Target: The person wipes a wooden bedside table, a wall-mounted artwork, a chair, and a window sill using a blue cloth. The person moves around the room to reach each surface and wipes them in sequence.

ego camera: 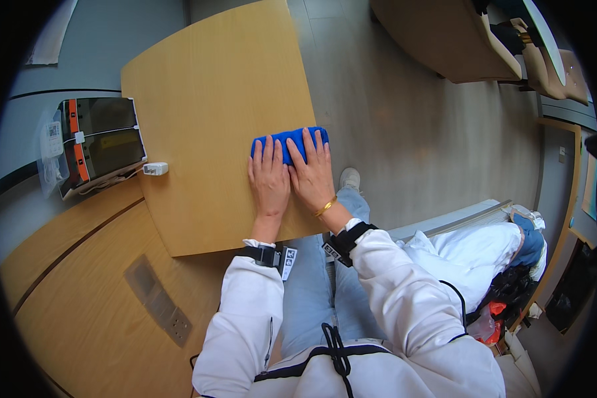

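Observation:
A folded blue cloth lies on the light wooden tabletop, along its right edge. My left hand rests flat over the left part of the cloth, fingers stretched forward. Over the right part lies my right hand, with a gold bracelet at the wrist. The two hands are side by side, thumbs close together, and both press the cloth from above. Their palms and the cloth's underside are hidden.
A white plug adapter sits at the table's left edge, beside dark boxes with orange strips. A socket panel is set in the wood at lower left. Upholstered chairs stand at upper right. White bundled fabric and plastic bags lie at right.

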Demonstrator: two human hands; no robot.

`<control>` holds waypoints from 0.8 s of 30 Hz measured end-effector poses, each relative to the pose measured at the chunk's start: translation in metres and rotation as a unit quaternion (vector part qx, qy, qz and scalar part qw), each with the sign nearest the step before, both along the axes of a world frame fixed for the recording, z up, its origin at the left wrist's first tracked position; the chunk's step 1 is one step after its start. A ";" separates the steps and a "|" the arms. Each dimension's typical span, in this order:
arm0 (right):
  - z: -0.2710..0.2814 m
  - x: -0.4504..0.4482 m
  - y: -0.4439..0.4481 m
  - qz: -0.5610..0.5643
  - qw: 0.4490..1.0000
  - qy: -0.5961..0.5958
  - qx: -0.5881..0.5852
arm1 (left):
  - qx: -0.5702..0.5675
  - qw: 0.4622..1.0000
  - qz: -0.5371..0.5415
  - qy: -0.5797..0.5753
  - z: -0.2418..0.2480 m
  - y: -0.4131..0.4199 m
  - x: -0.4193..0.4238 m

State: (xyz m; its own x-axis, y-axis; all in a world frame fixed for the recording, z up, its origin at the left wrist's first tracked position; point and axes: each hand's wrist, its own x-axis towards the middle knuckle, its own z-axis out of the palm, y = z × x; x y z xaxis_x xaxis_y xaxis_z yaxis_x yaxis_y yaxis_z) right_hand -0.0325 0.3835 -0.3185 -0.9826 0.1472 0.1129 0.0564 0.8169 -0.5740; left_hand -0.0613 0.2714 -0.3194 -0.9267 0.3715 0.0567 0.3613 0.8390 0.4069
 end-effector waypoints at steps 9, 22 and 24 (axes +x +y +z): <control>0.015 0.101 -0.001 -0.010 0.995 -0.036 -0.095 | -0.006 0.997 0.038 -0.063 0.024 0.016 0.099; -0.011 0.014 0.033 -0.078 0.931 -0.087 -0.346 | -0.040 0.998 0.051 -0.014 0.002 0.070 -0.010; -0.007 0.056 0.033 -0.071 0.916 -0.085 -0.386 | -0.052 0.998 0.028 -0.029 0.013 0.072 0.029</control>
State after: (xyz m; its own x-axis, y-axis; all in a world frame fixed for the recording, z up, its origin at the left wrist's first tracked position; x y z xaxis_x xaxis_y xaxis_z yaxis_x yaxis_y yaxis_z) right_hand 0.0236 0.4162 -0.3260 -0.9408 0.2470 -0.2322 0.2736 0.1485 -0.9503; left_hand -0.0319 0.3435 -0.3065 -0.9467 0.3205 -0.0329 0.2916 0.8958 0.3354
